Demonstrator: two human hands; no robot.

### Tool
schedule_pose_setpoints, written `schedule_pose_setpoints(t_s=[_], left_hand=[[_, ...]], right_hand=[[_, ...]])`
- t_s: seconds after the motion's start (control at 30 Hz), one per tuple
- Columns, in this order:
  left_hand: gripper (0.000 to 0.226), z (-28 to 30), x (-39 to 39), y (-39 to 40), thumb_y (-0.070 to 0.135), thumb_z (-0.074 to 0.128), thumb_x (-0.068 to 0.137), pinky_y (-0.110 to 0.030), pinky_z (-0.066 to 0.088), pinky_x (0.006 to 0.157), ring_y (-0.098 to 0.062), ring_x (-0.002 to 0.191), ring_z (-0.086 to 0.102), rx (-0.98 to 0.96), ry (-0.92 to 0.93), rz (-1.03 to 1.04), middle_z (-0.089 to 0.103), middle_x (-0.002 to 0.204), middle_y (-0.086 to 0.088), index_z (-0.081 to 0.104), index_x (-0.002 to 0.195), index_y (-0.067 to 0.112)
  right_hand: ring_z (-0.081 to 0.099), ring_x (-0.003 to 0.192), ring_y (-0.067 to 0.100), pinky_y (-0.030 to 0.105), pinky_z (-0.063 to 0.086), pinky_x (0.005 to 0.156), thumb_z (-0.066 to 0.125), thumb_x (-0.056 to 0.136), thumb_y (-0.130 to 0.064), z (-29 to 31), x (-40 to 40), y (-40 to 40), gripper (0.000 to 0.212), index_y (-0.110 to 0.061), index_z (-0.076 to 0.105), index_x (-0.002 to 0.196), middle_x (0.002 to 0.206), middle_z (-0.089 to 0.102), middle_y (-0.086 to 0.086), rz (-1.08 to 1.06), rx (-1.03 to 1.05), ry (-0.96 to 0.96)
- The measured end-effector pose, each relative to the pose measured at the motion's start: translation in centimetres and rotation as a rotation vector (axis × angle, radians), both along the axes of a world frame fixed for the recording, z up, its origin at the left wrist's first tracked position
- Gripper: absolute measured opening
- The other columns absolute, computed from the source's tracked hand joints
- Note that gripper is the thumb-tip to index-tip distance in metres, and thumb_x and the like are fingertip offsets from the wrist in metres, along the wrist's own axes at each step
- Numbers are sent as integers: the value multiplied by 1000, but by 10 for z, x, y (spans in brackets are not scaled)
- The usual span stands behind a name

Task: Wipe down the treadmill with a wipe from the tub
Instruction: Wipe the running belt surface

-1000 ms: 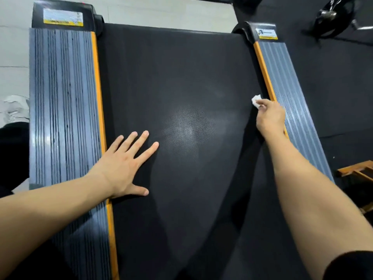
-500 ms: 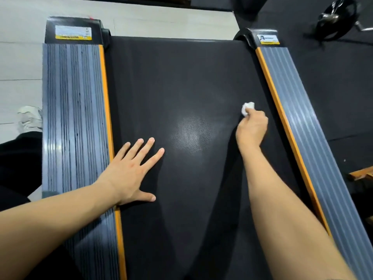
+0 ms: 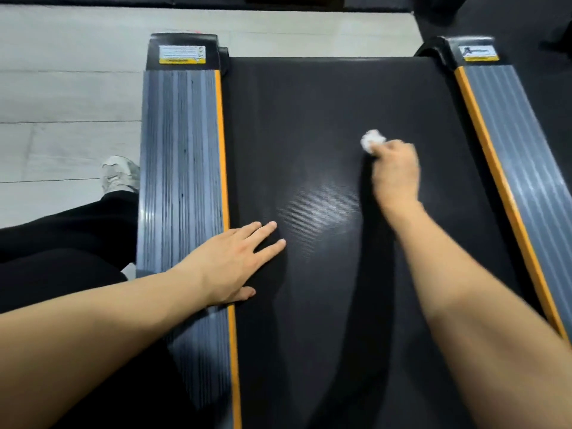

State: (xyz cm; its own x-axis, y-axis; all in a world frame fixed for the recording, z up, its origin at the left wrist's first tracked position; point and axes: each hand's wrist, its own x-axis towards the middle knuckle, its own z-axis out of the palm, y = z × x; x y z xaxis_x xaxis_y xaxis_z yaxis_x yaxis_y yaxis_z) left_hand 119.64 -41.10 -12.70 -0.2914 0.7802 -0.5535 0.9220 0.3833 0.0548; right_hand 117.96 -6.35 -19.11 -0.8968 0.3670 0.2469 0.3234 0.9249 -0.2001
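the right hand point(image 3: 394, 171) sits in the centre right of the frame, blurred, its fingers curled round a small balled-up white wipe point(image 3: 373, 140) that pokes out past the fingertips toward the top of the frame and looks pressed onto the black treadmill belt point(image 3: 325, 119). the left hand point(image 3: 235, 261) lies in the lower centre left, flat and spread with straight fingers, holding nothing, its palm over the orange strip point(image 3: 220, 150) at the belt's left edge and its fingers on the belt itself, seemingly a brace. the belt's long axis runs from the bottom of the frame up to the top, between the ribbed grey left side rail point(image 3: 179, 165) and the grey right side rail point(image 3: 507, 144) at the right edge. the wipe lies nearer the right rail than the left, above and to the right of the pale sheen point(image 3: 318, 205) at mid-belt. most of the belt that shows lies to the left of the wipe and below it, so a further stroke would likely run leftward across the belt's short axis or down its length; the right hand already has the wipe and is the one placed to make it, while the braced left hand lies in the path of a full sweep to the left edge. a shoe point(image 3: 119, 174) and a dark trouser leg point(image 3: 68, 236) show on the pale floor point(image 3: 62, 88) at the left. the tub is not in view.
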Motion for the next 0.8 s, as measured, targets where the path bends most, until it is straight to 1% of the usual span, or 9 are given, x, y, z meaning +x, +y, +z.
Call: schedule_pose_setpoints(t_s=[0.1,0.23,0.33,0.37,0.43,0.53,0.6,0.7,0.8], left_hand=[[100,-1,1,3,57,57,96,-39,18,124,-31,156,6,14,15,-10,-9,169,-15,-10,162,21],[91,-1,6,3,50,55,100,-41,20,126,-34,155,9,15,23,-42,4,167,-19,-1,162,14],[87,-1,8,2,45,55,102,-42,22,125,-34,155,9,17,6,-41,6,167,-20,2,162,13],[86,-2,8,2,44,54,103,-41,21,126,-34,156,6,8,1,-44,1,168,-20,0,162,14],[85,-1,8,1,42,54,103,-41,23,125,-34,156,4,9,-14,-42,-4,169,-19,-2,162,15],[87,-1,8,1,41,57,102,-44,29,122,-34,156,5,25,-27,-21,-4,168,-20,0,162,15],[87,-3,7,1,41,58,102,-44,29,122,-35,156,6,26,-22,-21,-3,168,-21,1,162,15],[86,-6,7,2,42,58,101,-42,24,124,-35,155,9,41,-3,-26,2,168,-21,3,162,15],[86,-7,8,2,42,58,101,-40,22,123,-35,155,10,53,5,-19,3,168,-21,3,163,15]], right_hand=[[59,78,42,43,47,69,44,73,2,14,2,-27,45,-16,75,100,87,67,17,-53,-33,35],[66,87,34,42,54,78,50,79,-3,14,14,-149,43,-17,73,113,107,72,7,697,-175,-53],[63,98,28,38,51,89,52,91,-13,20,20,-148,39,-20,69,124,117,69,3,1019,-94,-121],[64,106,24,35,49,93,51,95,-16,22,17,-131,35,-21,70,124,121,69,1,1035,-34,-88],[65,113,22,32,49,95,47,97,-27,29,7,-84,33,-23,74,116,118,71,-1,764,64,-36],[59,85,39,46,52,78,55,84,-6,22,11,-55,37,-20,75,112,94,66,11,220,-65,31],[55,78,36,46,52,74,57,81,5,12,21,-90,46,-20,75,115,89,63,12,366,-93,63],[54,78,30,40,49,76,54,88,-2,14,36,-142,40,-16,72,121,95,63,8,770,-105,23],[53,82,27,40,47,77,55,95,-5,14,28,-137,34,-13,68,125,102,64,7,957,-18,2]])
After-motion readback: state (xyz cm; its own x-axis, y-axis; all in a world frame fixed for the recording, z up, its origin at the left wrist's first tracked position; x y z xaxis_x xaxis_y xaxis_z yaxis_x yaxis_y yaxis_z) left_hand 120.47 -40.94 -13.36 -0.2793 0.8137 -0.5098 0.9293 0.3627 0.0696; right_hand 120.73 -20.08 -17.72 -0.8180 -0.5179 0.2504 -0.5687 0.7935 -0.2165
